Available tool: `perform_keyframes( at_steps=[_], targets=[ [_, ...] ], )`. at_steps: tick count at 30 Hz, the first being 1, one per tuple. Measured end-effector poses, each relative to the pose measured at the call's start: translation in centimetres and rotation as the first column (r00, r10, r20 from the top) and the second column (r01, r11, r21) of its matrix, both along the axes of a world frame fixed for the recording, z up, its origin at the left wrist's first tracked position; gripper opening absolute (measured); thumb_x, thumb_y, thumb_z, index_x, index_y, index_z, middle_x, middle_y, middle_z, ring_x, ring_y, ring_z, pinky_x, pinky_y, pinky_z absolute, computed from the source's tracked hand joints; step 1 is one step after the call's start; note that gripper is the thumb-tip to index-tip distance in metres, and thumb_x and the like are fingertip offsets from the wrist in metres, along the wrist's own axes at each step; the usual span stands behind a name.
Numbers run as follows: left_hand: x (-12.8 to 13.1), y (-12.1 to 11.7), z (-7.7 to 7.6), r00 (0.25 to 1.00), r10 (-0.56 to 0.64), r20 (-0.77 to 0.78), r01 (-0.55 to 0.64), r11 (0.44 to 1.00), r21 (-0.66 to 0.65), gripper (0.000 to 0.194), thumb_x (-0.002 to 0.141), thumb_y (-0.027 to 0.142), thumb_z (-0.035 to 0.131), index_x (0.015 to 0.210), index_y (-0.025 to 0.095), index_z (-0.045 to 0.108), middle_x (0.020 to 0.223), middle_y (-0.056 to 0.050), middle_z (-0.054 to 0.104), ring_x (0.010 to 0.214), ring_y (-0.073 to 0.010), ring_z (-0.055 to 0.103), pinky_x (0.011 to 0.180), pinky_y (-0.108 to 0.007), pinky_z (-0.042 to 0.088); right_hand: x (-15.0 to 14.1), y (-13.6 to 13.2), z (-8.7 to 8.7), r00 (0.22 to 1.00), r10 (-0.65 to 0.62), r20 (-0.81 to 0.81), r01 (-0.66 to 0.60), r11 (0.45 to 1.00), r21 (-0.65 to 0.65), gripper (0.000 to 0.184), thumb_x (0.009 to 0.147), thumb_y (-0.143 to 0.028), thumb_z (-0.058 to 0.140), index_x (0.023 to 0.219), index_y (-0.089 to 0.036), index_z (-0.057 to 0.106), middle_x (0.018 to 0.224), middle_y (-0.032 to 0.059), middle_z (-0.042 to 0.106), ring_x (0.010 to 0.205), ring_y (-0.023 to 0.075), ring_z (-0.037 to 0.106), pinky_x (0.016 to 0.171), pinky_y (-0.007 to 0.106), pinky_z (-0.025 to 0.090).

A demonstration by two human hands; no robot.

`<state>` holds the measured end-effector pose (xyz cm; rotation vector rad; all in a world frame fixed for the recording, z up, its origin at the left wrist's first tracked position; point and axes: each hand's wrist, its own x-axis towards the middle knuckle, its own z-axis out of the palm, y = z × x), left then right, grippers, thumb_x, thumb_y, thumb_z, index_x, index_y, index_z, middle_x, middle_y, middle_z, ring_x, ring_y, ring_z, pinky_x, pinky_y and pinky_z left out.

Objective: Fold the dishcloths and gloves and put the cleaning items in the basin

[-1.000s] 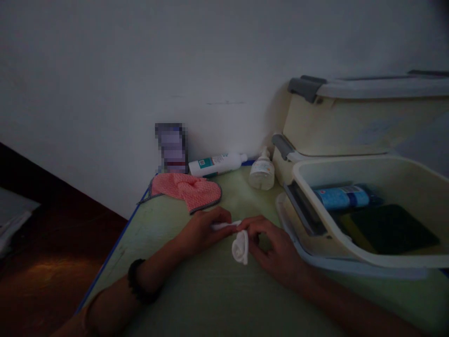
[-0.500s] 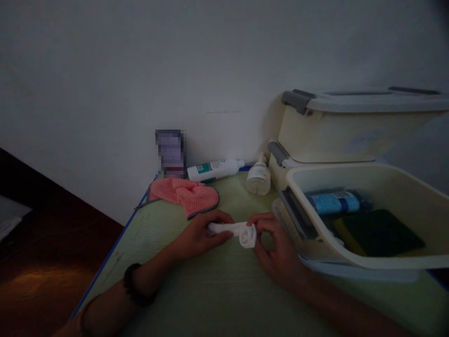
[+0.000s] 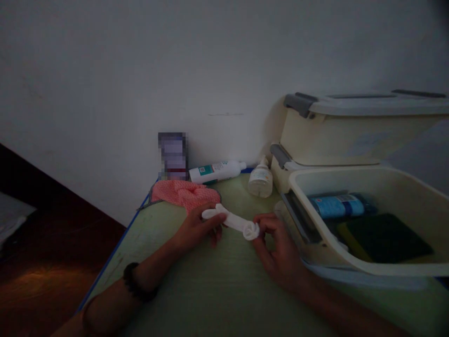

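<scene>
Between my hands, above the green table (image 3: 168,281), is a rolled white glove (image 3: 235,222) with finger-like rounded ends at the left and a spiral roll at the right. My left hand (image 3: 201,224) pinches the finger end between thumb and fingers. At the rolled end, the thumb and fingers of my right hand (image 3: 275,243) hold the edge; some of these fingertips are hidden behind it. Just beyond my left hand lies a pink cleaning mitt (image 3: 182,193) with a dark trim, partly covered by that hand.
A white bottle (image 3: 217,172) lies by the wall, beside a clear pump bottle (image 3: 260,181) and a blurred-out dark rectangle (image 3: 173,157). At right, an open cream bin (image 3: 351,173) holds a blue packet (image 3: 338,206) and a green-and-yellow sponge (image 3: 386,238). Another bin (image 3: 329,135) stands behind.
The rolled end has turned from hanging down to facing me, level with my right fingers. My left hand has shifted up and left, and the glove's finger ends now show.
</scene>
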<state>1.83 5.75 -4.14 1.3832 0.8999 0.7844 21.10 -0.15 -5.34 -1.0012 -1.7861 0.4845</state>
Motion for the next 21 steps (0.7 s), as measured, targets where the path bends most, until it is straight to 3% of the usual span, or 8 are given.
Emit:
perform_keyframes(
  at_steps=[5, 10, 14, 17, 21],
  targets=[
    [-0.21, -0.08, -0.10, 0.996, -0.094, 0.005, 0.095, 0.995, -0.039, 0.027, 0.079, 0.040, 0.060, 0.082, 0.013, 0.055, 0.058, 0.000, 0.061, 0.048, -0.0110, 0.059, 0.047, -0.023, 0.052, 0.16, 0.15, 0.10, 0.989, 0.013, 0.145, -0.003, 0.997, -0.073, 0.017, 0.082, -0.011, 0.048, 0.092, -0.023, 0.042, 0.084, 0.0014, 0.052, 0.063, 0.0128, 0.051, 0.057, 0.026, 0.044],
    [-0.37, -0.05, -0.34, 0.989, -0.110, 0.098, 0.115, 0.992, -0.050, 0.042, 0.077, 0.040, 0.063, 0.108, 0.018, 0.045, 0.066, -0.001, 0.064, 0.055, -0.0147, 0.064, 0.051, -0.027, 0.054, 0.19, 0.32, 0.12, 0.987, 0.046, 0.154, -0.038, 0.998, -0.054, 0.016, 0.086, -0.015, 0.049, 0.100, -0.023, 0.049, 0.094, 0.0044, 0.057, 0.068, 0.0125, 0.054, 0.062, 0.027, 0.048],
    [-0.40, 0.19, -0.38, 0.973, -0.186, 0.137, 0.195, 0.979, -0.055, 0.029, 0.077, 0.035, 0.064, 0.094, 0.015, 0.052, 0.068, -0.002, 0.065, 0.059, -0.0132, 0.063, 0.054, -0.024, 0.052, 0.03, 0.33, 0.36, 0.981, 0.059, 0.187, -0.056, 0.998, -0.022, 0.023, 0.089, -0.015, 0.046, 0.108, -0.025, 0.052, 0.103, 0.0068, 0.057, 0.093, 0.0172, 0.057, 0.077, 0.033, 0.050],
    [-0.44, 0.27, -0.14, 0.969, -0.204, 0.142, 0.214, 0.976, -0.052, 0.026, 0.078, 0.035, 0.063, 0.090, 0.015, 0.053, 0.069, -0.002, 0.065, 0.059, -0.0125, 0.063, 0.056, -0.023, 0.051, 0.03, 0.32, 0.54, 0.973, 0.063, 0.220, -0.061, 0.998, -0.017, 0.025, 0.089, -0.015, 0.044, 0.111, -0.024, 0.053, 0.104, 0.0071, 0.056, 0.095, 0.0169, 0.057, 0.081, 0.033, 0.050],
    [-0.55, 0.13, 0.15, 0.963, -0.233, 0.133, 0.240, 0.970, -0.039, 0.031, 0.085, 0.046, 0.050, 0.091, 0.016, 0.052, 0.075, -0.004, 0.065, 0.065, -0.0151, 0.064, 0.058, -0.026, 0.052, 0.22, 0.37, 0.50, 0.954, 0.053, 0.296, -0.051, 0.999, -0.013, 0.028, 0.090, -0.014, 0.043, 0.114, -0.023, 0.055, 0.105, 0.0078, 0.056, 0.094, 0.0175, 0.057, 0.082, 0.035, 0.049]
  ],
)
